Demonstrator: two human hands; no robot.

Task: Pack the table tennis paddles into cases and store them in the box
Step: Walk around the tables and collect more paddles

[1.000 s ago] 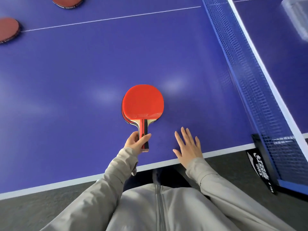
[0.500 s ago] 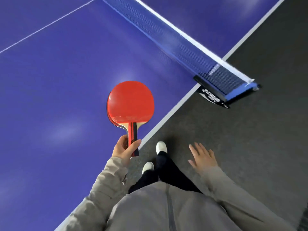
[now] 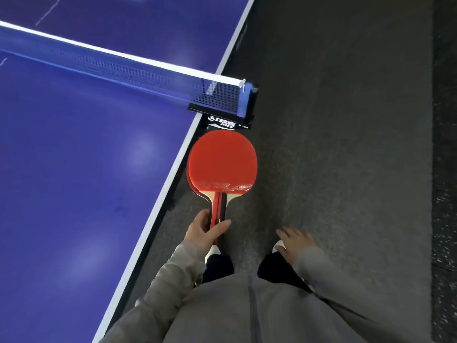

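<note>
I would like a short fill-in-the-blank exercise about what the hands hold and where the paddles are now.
1. The stacked paddles are held by the handles in the ____ hand.
2. The right hand is open and holds ____.
3. The top paddle shows its ____ rubber face.
4. The paddles hang over the dark floor, beside the ____ table.

Missing words: left; nothing; red; blue

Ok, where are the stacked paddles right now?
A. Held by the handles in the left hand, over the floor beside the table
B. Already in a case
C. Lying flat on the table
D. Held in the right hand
A: the left hand grips the handles of the paddles, whose red faces hang over the dark floor off the table edge; the right hand is empty.
</note>
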